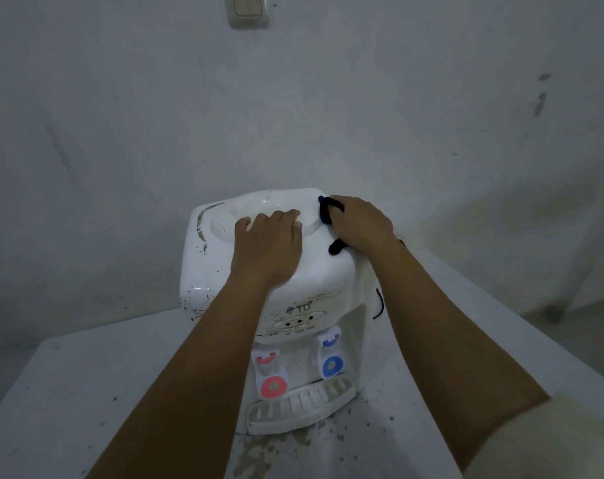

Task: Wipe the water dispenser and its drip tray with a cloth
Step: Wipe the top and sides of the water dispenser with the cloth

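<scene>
1. The dispenser [276,292] stands on a white table [68,392], near the wall [120,133], with its top up where both hands are. Its left edge and left front corner carry dark grime; as the wiping seems to be on the right side of the top, that left strip could be missed.
2. The left hand [267,243] lies flat on the top, fingers straight and together, reaching over the rim of the round bottle well [238,216]. It looks to be steadying the unit. If it lifts while the other hand rubs hard, the light casing could slide or tip toward the table's edge.
3. The red tap [271,378] and blue tap [331,357] jut out at the front, below the forearms. A dropped elbow might press a lever, and any water left inside would run out.
4. The tray [300,409] sits at the base under the taps, untouched by either hand. It looks loosely seated and could be knocked off once wiping reaches it. Dirt specks lie on the table around it.
5. The right hand [361,224] is curled around the dark cloth [326,210], pressing it on the top's right rear corner. A loose end hangs out by the wrist and may drag grime back over cleaned plastic.
6. A black cord [380,305] hangs on the right side; the cloth or arm could snag it.
</scene>
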